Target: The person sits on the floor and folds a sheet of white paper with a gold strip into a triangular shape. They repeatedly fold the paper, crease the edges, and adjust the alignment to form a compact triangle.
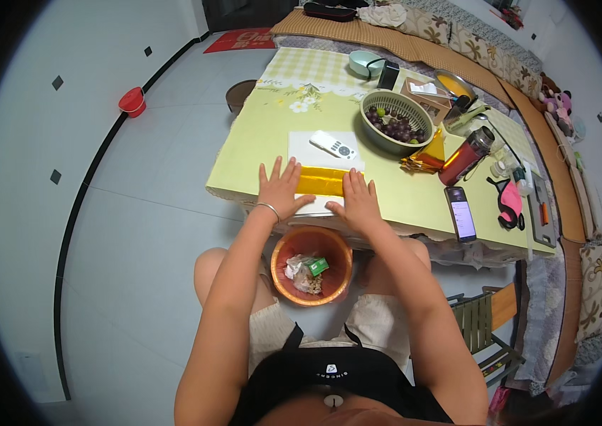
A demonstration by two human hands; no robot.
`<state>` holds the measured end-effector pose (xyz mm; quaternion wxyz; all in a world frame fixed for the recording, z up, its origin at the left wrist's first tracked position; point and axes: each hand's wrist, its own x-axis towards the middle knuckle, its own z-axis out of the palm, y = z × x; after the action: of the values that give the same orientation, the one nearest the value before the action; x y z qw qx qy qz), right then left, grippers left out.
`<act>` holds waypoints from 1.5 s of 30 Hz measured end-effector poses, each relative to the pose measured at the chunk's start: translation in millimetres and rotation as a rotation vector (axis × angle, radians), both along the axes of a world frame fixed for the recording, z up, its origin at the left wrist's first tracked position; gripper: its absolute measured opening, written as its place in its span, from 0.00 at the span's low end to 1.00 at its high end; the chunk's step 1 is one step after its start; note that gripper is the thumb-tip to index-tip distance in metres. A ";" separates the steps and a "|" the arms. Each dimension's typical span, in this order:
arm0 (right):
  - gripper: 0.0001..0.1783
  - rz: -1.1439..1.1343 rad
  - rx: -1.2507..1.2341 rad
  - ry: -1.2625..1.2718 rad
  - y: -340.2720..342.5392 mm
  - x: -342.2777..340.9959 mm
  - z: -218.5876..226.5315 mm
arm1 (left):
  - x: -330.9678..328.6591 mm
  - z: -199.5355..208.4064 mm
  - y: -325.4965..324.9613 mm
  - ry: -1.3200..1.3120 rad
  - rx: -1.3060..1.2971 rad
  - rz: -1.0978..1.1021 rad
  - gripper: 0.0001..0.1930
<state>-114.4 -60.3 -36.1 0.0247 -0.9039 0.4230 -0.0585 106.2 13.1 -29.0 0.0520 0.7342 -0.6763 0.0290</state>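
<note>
A strip of shiny gold foil paper lies across a white sheet at the table's near edge. My left hand rests flat on the strip's left end, fingers spread, a bracelet at the wrist. On its right end lies my right hand, fingers also stretched out. Just beyond the strip, a white remote control sits on the sheet. More folded gold paper is stacked to the right, beside a colander of grapes.
An orange bin with rubbish in it stands between my knees. On the table's right side are a phone, a red thermos and a pink-and-black item. A pale green bowl stands farther back; a folding chair is at right.
</note>
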 end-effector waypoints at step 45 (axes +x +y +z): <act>0.39 0.396 -0.194 -0.303 23.1 -24.5 0.4 | -79.9 -9.0 -17.0 0.475 -0.385 0.241 0.08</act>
<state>-139.0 -37.2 -35.7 0.0119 -0.9482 0.2217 -0.2274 26.4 -3.9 -38.0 0.3425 0.7717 -0.5358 -0.0099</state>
